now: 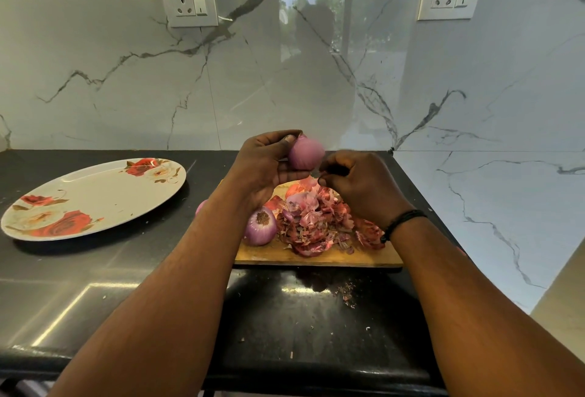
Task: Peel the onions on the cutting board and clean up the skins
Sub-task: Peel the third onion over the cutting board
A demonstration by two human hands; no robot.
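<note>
The marble wall point(126, 79) fills the back, with two sockets point(189, 3) on it and a glare patch that blurs the middle. Below it the black bench point(95, 285) carries everything. A big rose-patterned plate point(91, 198) sits on it to my left, well apart from the cutting board point(316, 255). My forearms cross over the board and cover its left and right ends. A heap of onion skins point(316, 222) lies on the board, with a peeled onion point(260, 226) just beside it on the left; another onion point(201, 206) peeks out behind my left arm, mostly hidden. My left hand point(262, 168) grips the onion point(306, 153) I am peeling, raised above the far end of the board. My right hand point(361, 184) is curled just beside it, fingertips pinching something small at the onion's base; I cannot tell what, as it is blurred. A dark band point(402, 222) circles my right wrist. Tiny skin crumbs point(346, 293) dot the bench near the board's front edge.
</note>
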